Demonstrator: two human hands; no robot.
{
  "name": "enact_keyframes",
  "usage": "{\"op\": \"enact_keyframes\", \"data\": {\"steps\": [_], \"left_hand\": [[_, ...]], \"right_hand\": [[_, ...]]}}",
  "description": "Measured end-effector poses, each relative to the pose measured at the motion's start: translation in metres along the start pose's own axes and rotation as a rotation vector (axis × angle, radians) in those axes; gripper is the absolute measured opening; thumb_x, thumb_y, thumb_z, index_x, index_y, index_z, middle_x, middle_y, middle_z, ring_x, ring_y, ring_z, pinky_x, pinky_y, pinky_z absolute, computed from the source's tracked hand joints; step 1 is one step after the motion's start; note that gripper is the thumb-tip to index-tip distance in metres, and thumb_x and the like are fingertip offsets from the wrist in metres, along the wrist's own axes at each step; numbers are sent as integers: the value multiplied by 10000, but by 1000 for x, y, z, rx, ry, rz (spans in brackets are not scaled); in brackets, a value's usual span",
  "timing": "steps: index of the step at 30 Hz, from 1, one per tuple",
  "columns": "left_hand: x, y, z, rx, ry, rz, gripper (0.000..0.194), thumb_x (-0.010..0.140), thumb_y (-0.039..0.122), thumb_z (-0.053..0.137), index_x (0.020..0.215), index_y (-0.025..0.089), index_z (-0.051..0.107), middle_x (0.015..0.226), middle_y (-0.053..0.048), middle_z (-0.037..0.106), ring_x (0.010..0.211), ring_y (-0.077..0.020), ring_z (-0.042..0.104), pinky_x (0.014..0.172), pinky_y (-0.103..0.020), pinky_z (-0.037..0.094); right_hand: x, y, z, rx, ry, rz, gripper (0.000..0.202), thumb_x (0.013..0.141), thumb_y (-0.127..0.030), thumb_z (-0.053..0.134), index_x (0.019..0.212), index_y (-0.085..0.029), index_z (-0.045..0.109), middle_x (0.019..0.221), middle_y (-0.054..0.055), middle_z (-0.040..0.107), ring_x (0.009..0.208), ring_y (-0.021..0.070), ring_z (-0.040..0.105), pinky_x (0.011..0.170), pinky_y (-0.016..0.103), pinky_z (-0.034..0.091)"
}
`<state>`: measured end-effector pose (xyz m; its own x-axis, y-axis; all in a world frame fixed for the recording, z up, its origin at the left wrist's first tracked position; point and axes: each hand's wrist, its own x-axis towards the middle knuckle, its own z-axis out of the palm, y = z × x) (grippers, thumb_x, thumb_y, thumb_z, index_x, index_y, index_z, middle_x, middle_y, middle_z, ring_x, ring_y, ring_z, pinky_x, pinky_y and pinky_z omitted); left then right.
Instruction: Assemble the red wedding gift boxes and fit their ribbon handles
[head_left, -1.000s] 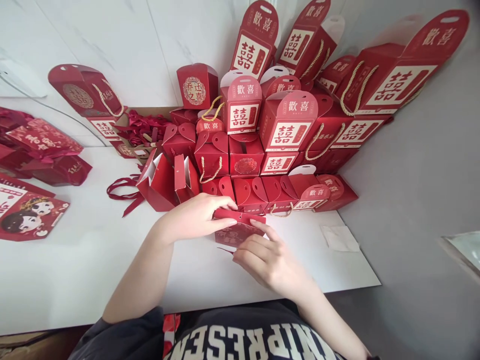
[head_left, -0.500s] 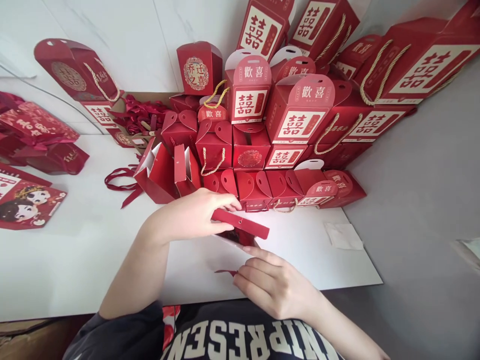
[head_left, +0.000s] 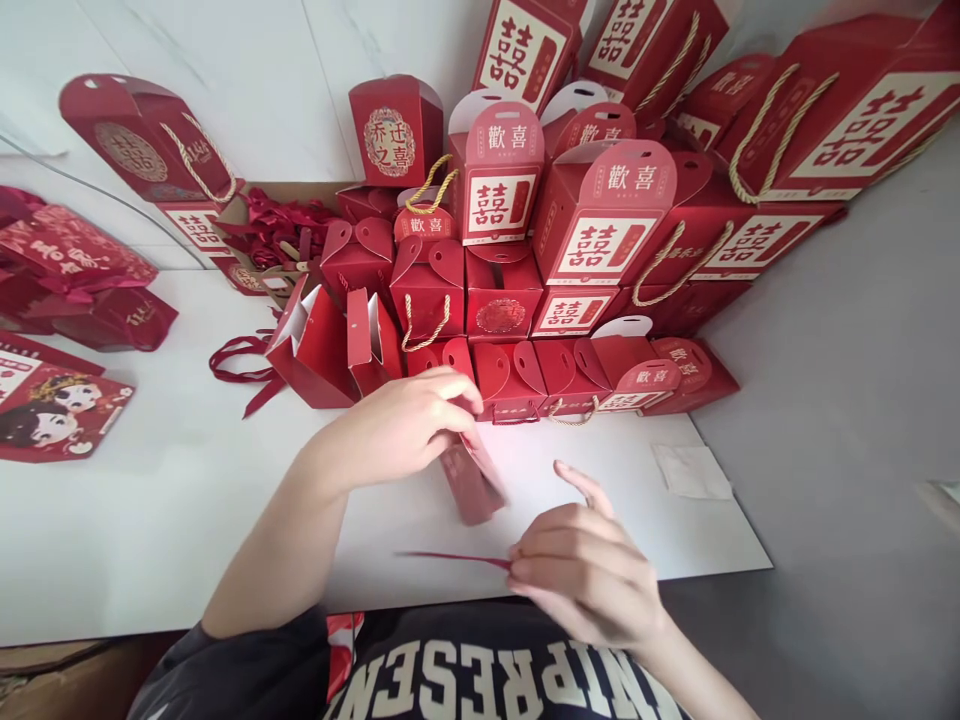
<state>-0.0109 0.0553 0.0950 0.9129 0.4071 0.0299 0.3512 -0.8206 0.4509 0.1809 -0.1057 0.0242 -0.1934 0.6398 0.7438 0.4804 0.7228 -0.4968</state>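
My left hand (head_left: 412, 425) grips the upper edge of a small red gift bag (head_left: 471, 485), tipped and slightly blurred above the white table (head_left: 262, 500). Pinched in the fingers of my right hand (head_left: 589, 570) is a thin dark red ribbon (head_left: 457, 557), its loose end pointing left. The right index finger stands out from the others. A gap separates my right hand from the bag. Just behind my left hand are two open red paper bags (head_left: 319, 350) with white insides.
Red gift boxes (head_left: 506, 370) stand in stacked rows along the back, many with rope handles. A carton of red ribbons (head_left: 289, 225) sits at back left, a loose ribbon (head_left: 244, 360) in front. White paper (head_left: 691, 470) lies right, by the grey wall (head_left: 847, 420).
My right hand has moved right, away from the bag, drawing the ribbon with it. The bag has turned and tilted in my left hand, its front now facing me.
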Motion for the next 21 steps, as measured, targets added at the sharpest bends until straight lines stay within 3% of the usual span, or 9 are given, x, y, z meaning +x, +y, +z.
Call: {"op": "enact_keyframes", "data": {"steps": [2,5,8,10,12,15,17,21], "left_hand": [[8,2,7,57,107,31,397,859,-15,474,798,242,772,1162,-36,628,1073,-208,567,916,-332,461],[16,6,15,-10,175,17,408,901,15,432,805,224,770,1220,-58,585,1094,-209,558,930,-341,469],[17,10,15,-236,69,-52,361,990,140,388,1114,242,712,1195,-56,652,1026,-175,646,904,-300,503],[12,13,11,-373,-51,-117,308,996,274,471,1277,256,595,1086,-33,727,951,-172,703,852,-278,532],[6,16,5,-430,-155,-159,496,902,350,642,1370,275,495,1058,-22,756,944,-190,731,795,-257,550],[0,19,-1,-370,-233,-139,693,808,265,727,1435,314,435,1164,-19,741,1033,-207,728,791,-235,549],[0,19,-1,-316,-166,-140,592,864,212,640,1417,319,458,1175,-7,738,1050,-199,724,823,-236,540],[9,18,7,-249,53,-175,405,939,184,515,1332,284,520,1151,-8,740,1049,-195,717,897,-270,520]], "right_hand": [[0,4,-2,162,43,90,48,930,-182,637,950,-213,668,751,-13,745,667,135,681,1008,487,521],[-1,10,2,343,-44,167,20,932,-204,645,920,-198,660,748,22,735,675,153,679,833,409,572],[-2,13,9,338,-90,158,17,922,-179,660,912,-192,655,764,20,732,696,149,670,894,420,547],[-3,13,12,292,-102,138,33,922,-160,655,926,-193,650,786,13,732,718,143,667,952,430,526],[-3,14,14,244,-118,121,38,933,-159,638,943,-194,645,811,16,730,751,144,668,931,397,540],[-4,16,14,191,-143,115,36,940,-164,625,959,-188,644,835,32,727,779,149,667,821,333,575],[-5,18,12,144,-141,107,40,935,-161,631,960,-188,646,835,28,733,764,149,665,896,380,568],[-2,24,8,-126,-98,-14,116,913,-131,654,999,-209,655,831,-10,753,748,138,671,1139,524,391]]}}
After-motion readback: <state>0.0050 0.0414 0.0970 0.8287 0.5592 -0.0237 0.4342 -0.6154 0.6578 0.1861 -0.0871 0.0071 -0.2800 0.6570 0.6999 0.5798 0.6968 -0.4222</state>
